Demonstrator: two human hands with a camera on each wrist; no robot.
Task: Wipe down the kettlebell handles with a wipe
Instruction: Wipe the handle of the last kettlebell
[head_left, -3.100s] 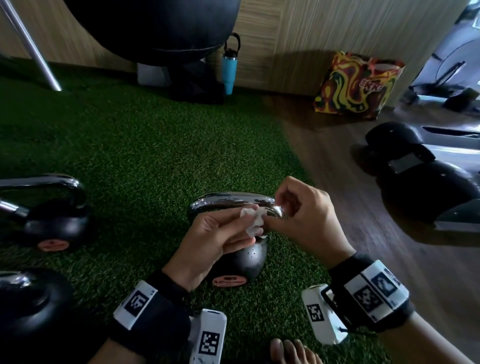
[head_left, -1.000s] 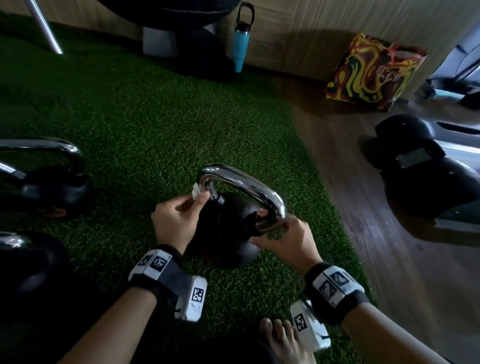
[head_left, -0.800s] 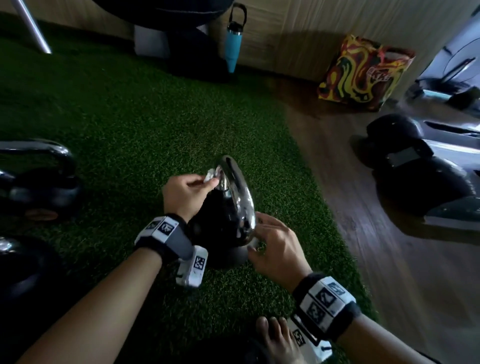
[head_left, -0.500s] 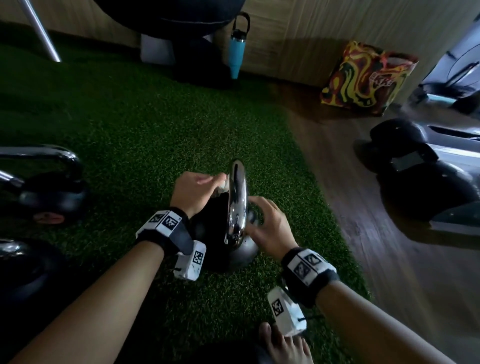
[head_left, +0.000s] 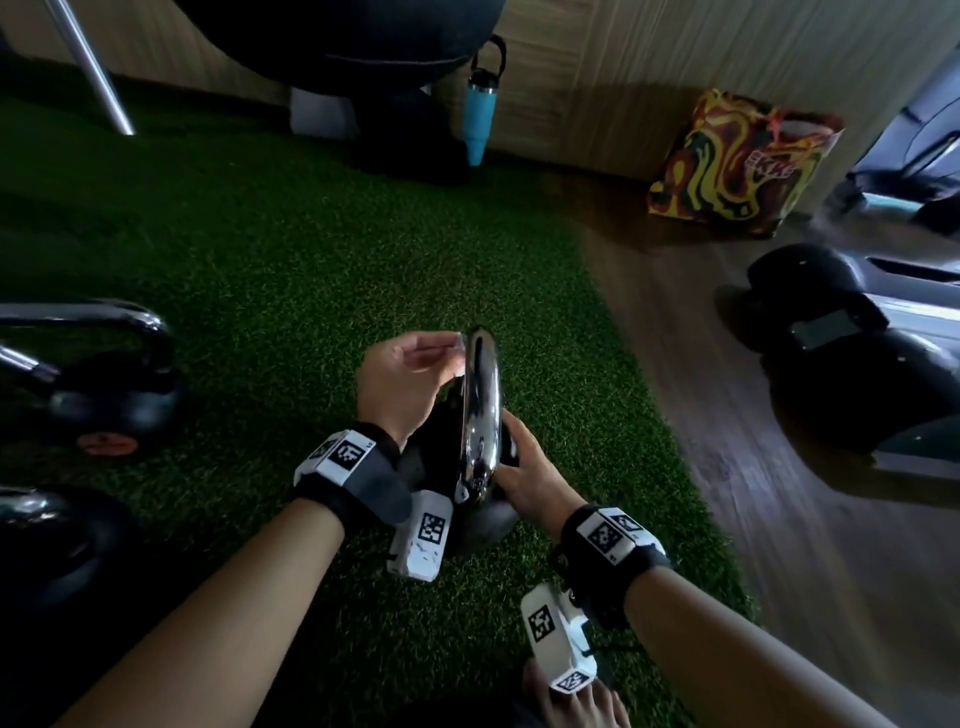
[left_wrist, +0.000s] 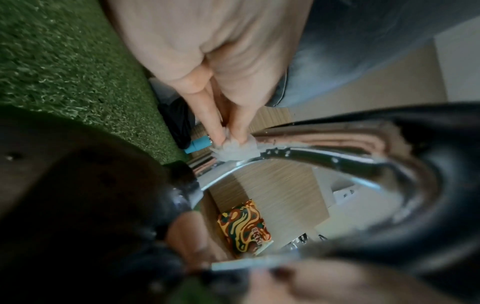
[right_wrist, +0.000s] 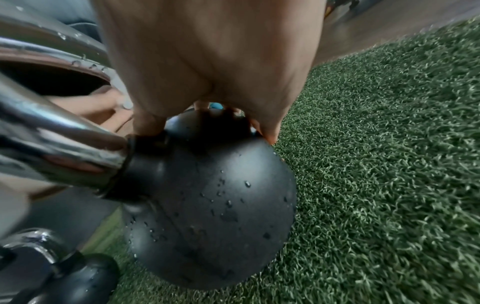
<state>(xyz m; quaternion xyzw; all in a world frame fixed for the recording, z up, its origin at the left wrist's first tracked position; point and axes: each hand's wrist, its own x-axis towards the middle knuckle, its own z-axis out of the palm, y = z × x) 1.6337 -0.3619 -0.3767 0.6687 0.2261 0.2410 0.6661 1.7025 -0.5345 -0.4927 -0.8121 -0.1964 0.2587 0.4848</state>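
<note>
- The kettlebell (head_left: 470, 483) stands on the green turf (head_left: 270, 270), close to the turf's right edge where the wooden floor (head_left: 737, 415) begins. It is turned so that its chrome handle (head_left: 480, 395) shows edge-on in the head view.
- The left hand (head_left: 402, 382) pinches a small crumpled wipe (left_wrist: 235, 151) between thumb and fingertips and presses it on the top curve of the handle.
- The right hand (head_left: 524, 475) steadies the black ball; its fingers (right_wrist: 267, 131) are spread over the top of the ball, beside the place where the handle goes in.
- To wipe well, I think the wipe should wrap more round the bar and slide along the whole curve. The wad is small, so it may miss the underside.
- Water drops sit on the ball and the chrome, so the bar may be slippery; the right hand should hold firm.
- Two more kettlebells (head_left: 98, 384) stand at the turf's left edge.
- Near the wall are a blue bottle (head_left: 480, 111) and a colourful bag (head_left: 737, 161).
</note>
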